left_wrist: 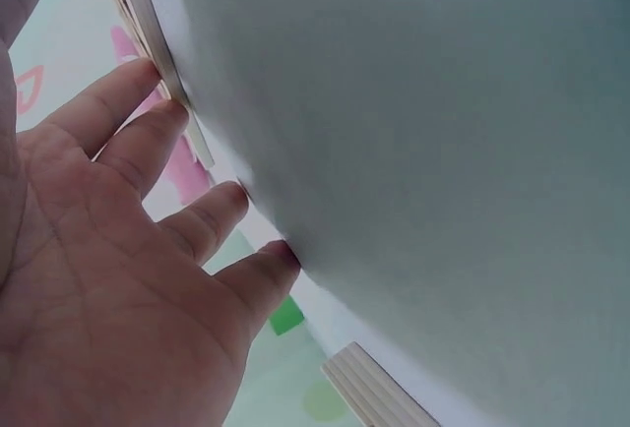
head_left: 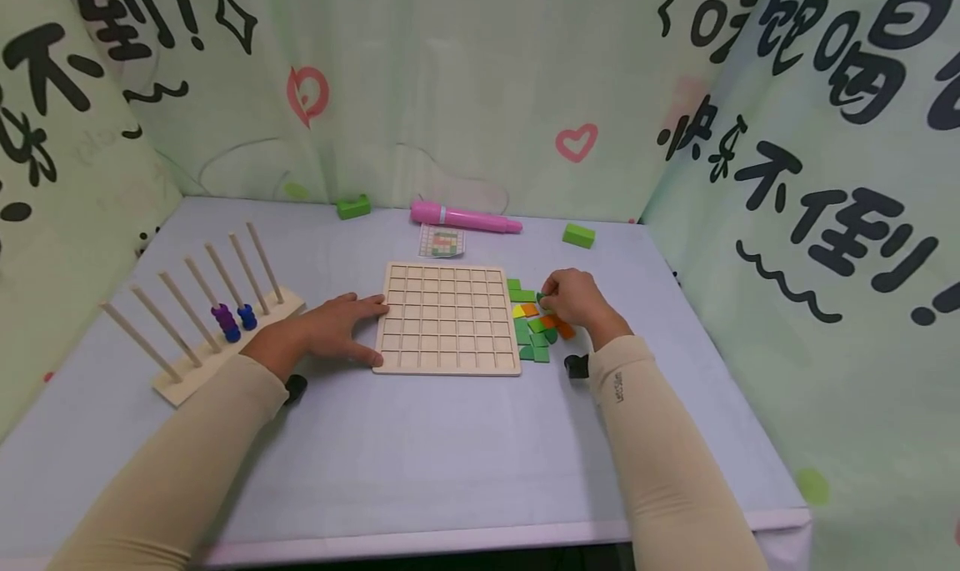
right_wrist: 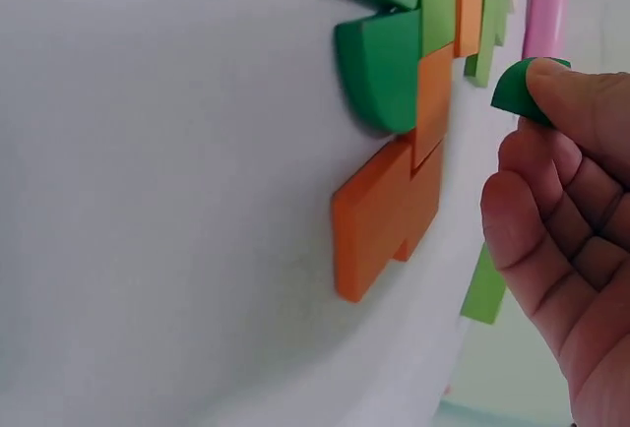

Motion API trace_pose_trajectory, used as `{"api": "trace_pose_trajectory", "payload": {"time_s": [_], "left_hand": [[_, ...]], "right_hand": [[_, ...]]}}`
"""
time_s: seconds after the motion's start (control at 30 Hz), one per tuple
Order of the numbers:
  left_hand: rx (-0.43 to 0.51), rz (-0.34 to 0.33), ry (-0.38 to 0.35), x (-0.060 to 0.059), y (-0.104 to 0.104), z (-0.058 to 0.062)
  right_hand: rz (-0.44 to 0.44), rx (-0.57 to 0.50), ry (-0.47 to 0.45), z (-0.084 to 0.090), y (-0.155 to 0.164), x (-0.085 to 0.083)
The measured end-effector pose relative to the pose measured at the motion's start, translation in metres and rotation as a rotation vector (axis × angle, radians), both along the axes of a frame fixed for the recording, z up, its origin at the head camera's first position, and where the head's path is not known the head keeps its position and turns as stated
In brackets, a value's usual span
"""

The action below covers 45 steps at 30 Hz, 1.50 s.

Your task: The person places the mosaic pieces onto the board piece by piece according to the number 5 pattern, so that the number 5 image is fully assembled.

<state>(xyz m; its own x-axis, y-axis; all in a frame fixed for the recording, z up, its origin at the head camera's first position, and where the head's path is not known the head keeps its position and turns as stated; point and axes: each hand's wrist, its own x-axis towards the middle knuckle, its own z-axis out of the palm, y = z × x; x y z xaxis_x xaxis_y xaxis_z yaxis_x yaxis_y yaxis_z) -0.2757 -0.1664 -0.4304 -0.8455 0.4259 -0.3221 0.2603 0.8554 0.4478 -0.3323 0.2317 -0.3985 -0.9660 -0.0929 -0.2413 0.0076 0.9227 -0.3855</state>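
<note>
A square wooden grid board [head_left: 450,321] lies in the middle of the table, its cells bare. My left hand [head_left: 335,329] is spread at the board's left edge, thumb and fingertips touching the rim; in the left wrist view the fingers [left_wrist: 138,152] are straight. Beside the board's right edge lies a cluster of green, orange and yellow tiles [head_left: 534,338]. Over the cluster's far right side, my right hand [head_left: 576,298] pinches a dark green tile with a curved edge [right_wrist: 527,91] between thumb and finger. In the right wrist view, orange tiles [right_wrist: 374,220] and a rounded green tile [right_wrist: 382,71] lie below it.
At the left stands a wooden peg rack [head_left: 197,361] with purple and blue beads on two pegs. Behind the board lie a small pattern card [head_left: 442,242], a pink marker-like stick [head_left: 468,219] and two green blocks, one left [head_left: 353,207], one right [head_left: 578,236]. Printed curtains surround the table.
</note>
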Motion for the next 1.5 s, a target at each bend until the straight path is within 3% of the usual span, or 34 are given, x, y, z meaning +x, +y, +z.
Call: {"api": "trace_pose_trajectory", "payload": {"time_s": [0.23,0.63,0.9,1.23,1.5], "left_hand": [[-0.001,0.005,-0.004,0.0,-0.003,0.0],[-0.009,0.027,-0.026,0.001,0.001,0.0],[-0.013,0.028,-0.017,0.0,0.0,-0.002],[-0.004,0.038,-0.034,-0.003,-0.003,-0.005],[0.006,0.03,-0.03,-0.002,-0.004,-0.001]], "right_hand": [[0.075,-0.033,0.047,0.005,-0.017,0.0],[0.117,-0.191,0.127,0.0,-0.045,-0.001],[0.092,-0.296,0.097,0.0,-0.066,-0.005],[0.123,-0.374,0.082,-0.006,-0.098,-0.017],[0.092,-0.479,0.019,-0.014,-0.127,-0.026]]}}
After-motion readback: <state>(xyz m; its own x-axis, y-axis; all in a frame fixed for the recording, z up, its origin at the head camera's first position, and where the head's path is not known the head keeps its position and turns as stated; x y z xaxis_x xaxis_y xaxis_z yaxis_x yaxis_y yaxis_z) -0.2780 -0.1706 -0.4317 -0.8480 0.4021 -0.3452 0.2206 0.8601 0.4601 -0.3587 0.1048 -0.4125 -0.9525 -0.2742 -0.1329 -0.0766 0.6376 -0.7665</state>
